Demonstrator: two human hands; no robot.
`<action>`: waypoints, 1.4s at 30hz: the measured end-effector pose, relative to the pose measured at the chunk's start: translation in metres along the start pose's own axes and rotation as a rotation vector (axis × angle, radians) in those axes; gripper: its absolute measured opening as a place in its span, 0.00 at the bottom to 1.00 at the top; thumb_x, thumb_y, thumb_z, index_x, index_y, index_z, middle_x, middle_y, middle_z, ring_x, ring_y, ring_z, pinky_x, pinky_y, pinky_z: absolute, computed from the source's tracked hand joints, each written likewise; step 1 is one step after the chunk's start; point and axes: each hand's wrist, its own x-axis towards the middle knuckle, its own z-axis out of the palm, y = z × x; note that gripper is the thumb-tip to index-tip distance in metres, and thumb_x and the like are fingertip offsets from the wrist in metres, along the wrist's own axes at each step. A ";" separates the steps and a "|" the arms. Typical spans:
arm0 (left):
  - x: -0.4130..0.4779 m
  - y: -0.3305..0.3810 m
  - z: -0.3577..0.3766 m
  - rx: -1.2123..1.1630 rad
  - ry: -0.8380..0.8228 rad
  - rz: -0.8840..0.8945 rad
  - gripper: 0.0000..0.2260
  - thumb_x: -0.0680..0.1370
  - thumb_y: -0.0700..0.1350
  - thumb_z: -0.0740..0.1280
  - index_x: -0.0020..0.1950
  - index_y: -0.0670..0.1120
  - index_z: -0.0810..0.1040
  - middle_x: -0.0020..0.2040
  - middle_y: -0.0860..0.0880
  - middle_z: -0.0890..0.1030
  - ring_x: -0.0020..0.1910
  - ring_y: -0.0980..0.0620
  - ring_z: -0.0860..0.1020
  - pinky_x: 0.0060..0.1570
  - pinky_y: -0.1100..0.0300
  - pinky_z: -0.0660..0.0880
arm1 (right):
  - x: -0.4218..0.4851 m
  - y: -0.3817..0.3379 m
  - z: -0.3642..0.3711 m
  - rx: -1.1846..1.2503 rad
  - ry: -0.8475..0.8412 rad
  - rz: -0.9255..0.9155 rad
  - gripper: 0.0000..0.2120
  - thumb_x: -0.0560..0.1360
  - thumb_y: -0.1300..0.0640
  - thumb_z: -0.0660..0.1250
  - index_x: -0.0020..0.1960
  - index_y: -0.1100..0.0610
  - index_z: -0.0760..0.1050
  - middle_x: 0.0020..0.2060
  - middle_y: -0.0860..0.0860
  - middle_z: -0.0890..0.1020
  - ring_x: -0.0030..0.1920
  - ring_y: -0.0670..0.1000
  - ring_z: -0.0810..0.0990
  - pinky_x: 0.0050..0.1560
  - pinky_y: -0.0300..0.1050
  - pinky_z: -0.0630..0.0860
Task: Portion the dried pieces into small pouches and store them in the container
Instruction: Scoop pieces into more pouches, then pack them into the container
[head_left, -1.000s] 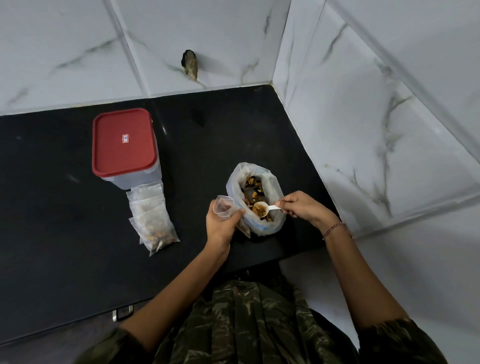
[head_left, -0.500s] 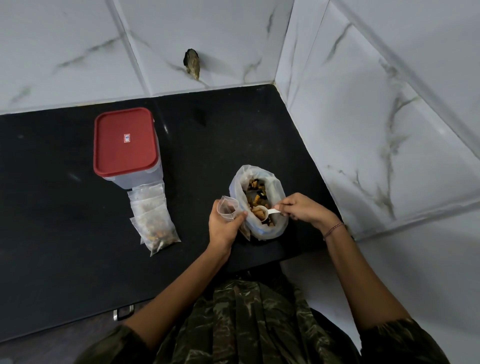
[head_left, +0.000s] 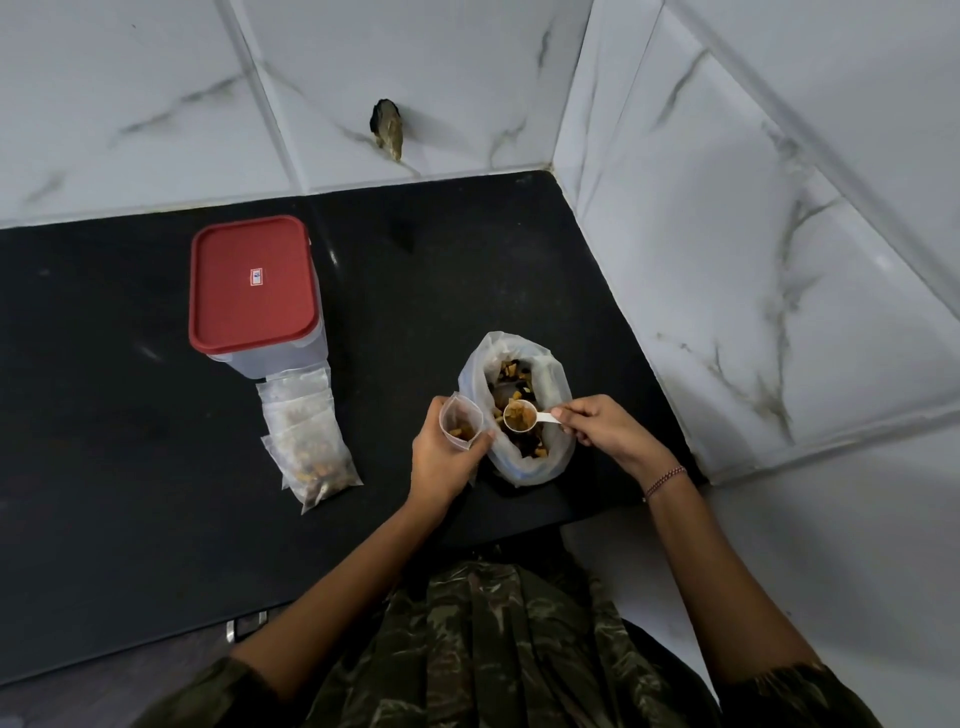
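Right grip (head_left: 597, 431) pinches scoop (head_left: 519, 415), black counter (head_left: 130, 441), tiles (head_left: 779, 312)

left hand (head_left: 441, 460): holds small pouch (head_left: 460, 425), mouth open, few pieces inside | right hand (head_left: 605, 434): pinches white scoop (head_left: 521, 415), filled, over open bag (head_left: 519, 410) | red-lidded container (head_left: 254, 296), shut | filled pouches (head_left: 306, 441) beside it | black counter (head_left: 104, 441)

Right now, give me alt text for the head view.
A person's right hand holds a white scoop of dried pieces over a large open bag, beside the small pouch gripped in the left hand. Filled pouches lie next to a red-lidded container on the black counter.
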 end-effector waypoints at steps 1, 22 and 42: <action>0.000 0.000 -0.001 0.024 -0.004 0.020 0.16 0.72 0.43 0.75 0.55 0.49 0.73 0.49 0.53 0.80 0.49 0.60 0.79 0.49 0.63 0.76 | 0.000 0.000 0.000 0.004 0.010 -0.006 0.09 0.79 0.59 0.62 0.48 0.62 0.80 0.30 0.50 0.74 0.31 0.44 0.68 0.32 0.34 0.66; 0.027 0.022 -0.022 0.356 0.072 0.240 0.18 0.70 0.53 0.75 0.52 0.50 0.71 0.46 0.56 0.79 0.44 0.60 0.78 0.40 0.65 0.75 | -0.033 -0.073 0.043 -0.166 0.200 -0.341 0.08 0.78 0.55 0.64 0.52 0.55 0.81 0.36 0.43 0.80 0.38 0.39 0.77 0.42 0.26 0.71; 0.034 0.031 -0.027 0.317 0.176 0.175 0.21 0.69 0.53 0.76 0.53 0.50 0.70 0.48 0.55 0.79 0.45 0.57 0.79 0.38 0.65 0.74 | -0.036 -0.058 0.076 -0.666 0.588 -0.703 0.14 0.70 0.62 0.73 0.55 0.57 0.81 0.47 0.49 0.83 0.50 0.51 0.77 0.50 0.42 0.77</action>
